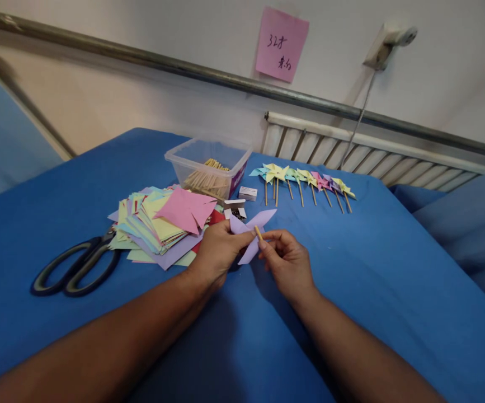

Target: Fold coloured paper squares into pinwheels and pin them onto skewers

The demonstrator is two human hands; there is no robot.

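Note:
Between my hands, above the blue cloth, is a purple paper pinwheel (249, 254). My left hand (219, 249) is closed on the pinwheel's left side, thumb pressed on the paper. A short wooden stick (258, 232) lies against the pinwheel's middle, pinched by the thumb and fingers of my right hand (286, 260). Whether a pin joins stick and paper is too small to tell. Just beyond my left hand stands an opened small white box (236, 205) with dark little pieces inside. A second small box (248, 193) sits behind it.
Cut paper squares (150, 224) are piled on the left beside large black-handled scissors (78, 263). A clear plastic tub (175, 159) holds wooden sticks (208, 178). Finished pinwheels (301, 178) lie in a row at the back right, before a radiator (376, 151).

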